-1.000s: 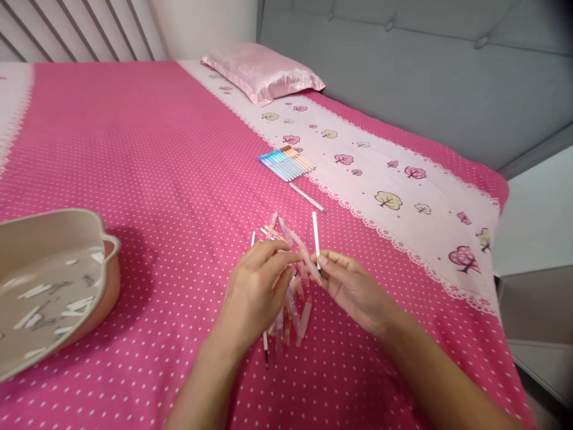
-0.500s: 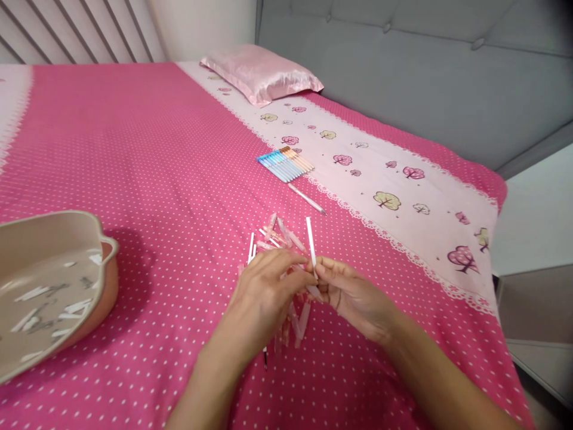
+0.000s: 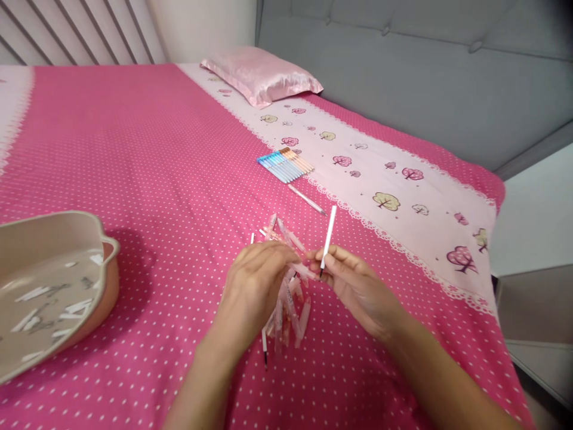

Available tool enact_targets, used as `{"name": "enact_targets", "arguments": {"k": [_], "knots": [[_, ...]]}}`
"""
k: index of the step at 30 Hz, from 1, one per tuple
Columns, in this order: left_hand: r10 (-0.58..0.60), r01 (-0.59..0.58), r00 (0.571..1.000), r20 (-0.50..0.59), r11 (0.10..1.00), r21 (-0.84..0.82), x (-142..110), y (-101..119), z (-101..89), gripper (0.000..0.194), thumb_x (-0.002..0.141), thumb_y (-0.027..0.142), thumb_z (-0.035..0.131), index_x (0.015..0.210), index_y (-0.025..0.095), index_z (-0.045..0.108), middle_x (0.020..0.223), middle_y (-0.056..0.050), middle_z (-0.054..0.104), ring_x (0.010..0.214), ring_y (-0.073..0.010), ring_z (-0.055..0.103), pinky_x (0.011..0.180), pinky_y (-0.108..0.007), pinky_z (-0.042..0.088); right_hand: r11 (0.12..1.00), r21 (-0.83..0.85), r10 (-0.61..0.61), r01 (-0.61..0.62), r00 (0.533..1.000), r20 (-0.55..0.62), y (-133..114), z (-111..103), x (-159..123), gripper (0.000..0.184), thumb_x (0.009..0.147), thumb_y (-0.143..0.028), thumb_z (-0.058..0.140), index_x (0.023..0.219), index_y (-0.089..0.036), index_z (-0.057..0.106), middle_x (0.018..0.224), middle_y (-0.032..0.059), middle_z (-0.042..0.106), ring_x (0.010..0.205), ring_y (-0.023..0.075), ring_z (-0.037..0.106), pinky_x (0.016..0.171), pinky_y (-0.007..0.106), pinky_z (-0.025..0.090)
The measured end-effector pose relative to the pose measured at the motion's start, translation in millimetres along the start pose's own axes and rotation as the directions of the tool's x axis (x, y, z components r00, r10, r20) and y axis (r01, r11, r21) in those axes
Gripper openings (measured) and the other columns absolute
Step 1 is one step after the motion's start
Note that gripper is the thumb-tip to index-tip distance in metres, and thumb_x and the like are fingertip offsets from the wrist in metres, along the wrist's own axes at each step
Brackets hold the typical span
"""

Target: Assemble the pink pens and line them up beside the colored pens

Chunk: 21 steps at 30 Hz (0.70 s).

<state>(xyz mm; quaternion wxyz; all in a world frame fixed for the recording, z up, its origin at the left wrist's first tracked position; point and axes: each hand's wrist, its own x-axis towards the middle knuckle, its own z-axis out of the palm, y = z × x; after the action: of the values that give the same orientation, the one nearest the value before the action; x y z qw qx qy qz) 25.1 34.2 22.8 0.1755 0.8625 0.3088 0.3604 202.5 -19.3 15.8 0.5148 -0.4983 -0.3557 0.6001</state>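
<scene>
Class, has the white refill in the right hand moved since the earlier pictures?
Yes: the top of the white refill has swung rightward, past the near tip of the unmoved lone pen.

Bedroom: pillow (image 3: 264, 76), padded headboard (image 3: 403, 83)

Hands (image 3: 255, 279) (image 3: 362, 291) close together, fingers (image 3: 280, 257) curled, forearms (image 3: 432, 361) angled inward
</scene>
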Motion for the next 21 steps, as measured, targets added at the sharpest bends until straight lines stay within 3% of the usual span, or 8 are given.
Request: {"name": "enact_targets", "arguments": {"k": [7, 10, 14, 17, 21], "knots": [[-0.140, 0.131, 0.985, 0.102, 0.987, 0.096, -2.7, 2.2, 6.6, 0.016, 0.093, 0.024, 0.044, 0.101, 0.018, 0.056, 0.094, -0.006, 0.068, 0.086, -0.0199, 0.062, 0.075, -0.035, 0.048, 0.983, -0.048, -0.180, 0.175, 0.975, -0.130, -5.3, 0.7, -1.1, 0.012, 0.084, -0.031, 0.060, 0.093, -0.024, 0.061, 0.085, 0.0008, 0.062, 0.075, 0.0131, 0.055, 0.072, 0.029, 0.046], [-0.196, 0.181, 0.967, 0.163, 0.978, 0.104, -2.3, 5.7, 5.5, 0.019, 0.094, 0.026, 0.039, 0.103, 0.018, 0.053, 0.094, -0.007, 0.066, 0.083, -0.0192, 0.061, 0.072, -0.034, 0.048, 0.970, -0.121, -0.231, 0.210, 0.951, -0.205, -9.2, 2.2, -3.5, 0.037, 0.082, -0.031, 0.061, 0.117, -0.027, 0.051, 0.088, 0.0014, 0.064, 0.076, 0.0147, 0.058, 0.073, 0.031, 0.049], [-0.242, 0.233, 0.933, 0.265, 0.970, 0.068, -1.4, 11.6, 2.1, 0.021, 0.096, 0.026, 0.035, 0.103, 0.018, 0.052, 0.088, -0.005, 0.064, 0.078, -0.0178, 0.059, 0.070, -0.032, 0.047, 0.942, -0.212, -0.316, 0.260, 0.902, -0.294, -12.6, 2.3, -6.0, 0.076, 0.082, -0.030, 0.061, 0.144, -0.029, 0.018, 0.091, 0.0019, 0.064, 0.080, 0.0168, 0.061, 0.076, 0.034, 0.051], [-0.235, 0.225, 0.917, 0.322, 0.972, 0.068, -1.6, 14.7, 1.4, 0.022, 0.095, 0.026, 0.035, 0.106, 0.018, 0.052, 0.086, -0.005, 0.064, 0.076, -0.0181, 0.059, 0.069, -0.033, 0.047, 0.934, -0.224, -0.341, 0.279, 0.884, -0.320, -13.5, 1.9, -6.7, 0.084, 0.082, -0.030, 0.061, 0.147, -0.028, 0.008, 0.091, 0.0025, 0.065, 0.081, 0.0175, 0.062, 0.079, 0.036, 0.052], [-0.203, 0.188, 0.930, 0.307, 0.979, 0.076, -1.7, 15.8, 2.3, 0.021, 0.094, 0.024, 0.037, 0.105, 0.017, 0.053, 0.088, -0.006, 0.065, 0.077, -0.0185, 0.060, 0.069, -0.033, 0.048, 0.916, -0.288, -0.368, 0.279, 0.871, -0.325, -13.5, 2.5, -7.5, 0.087, 0.083, -0.030, 0.061, 0.148, -0.028, 0.003, 0.089, 0.0035, 0.066, 0.079, 0.0191, 0.063, 0.079, 0.039, 0.054]]}}
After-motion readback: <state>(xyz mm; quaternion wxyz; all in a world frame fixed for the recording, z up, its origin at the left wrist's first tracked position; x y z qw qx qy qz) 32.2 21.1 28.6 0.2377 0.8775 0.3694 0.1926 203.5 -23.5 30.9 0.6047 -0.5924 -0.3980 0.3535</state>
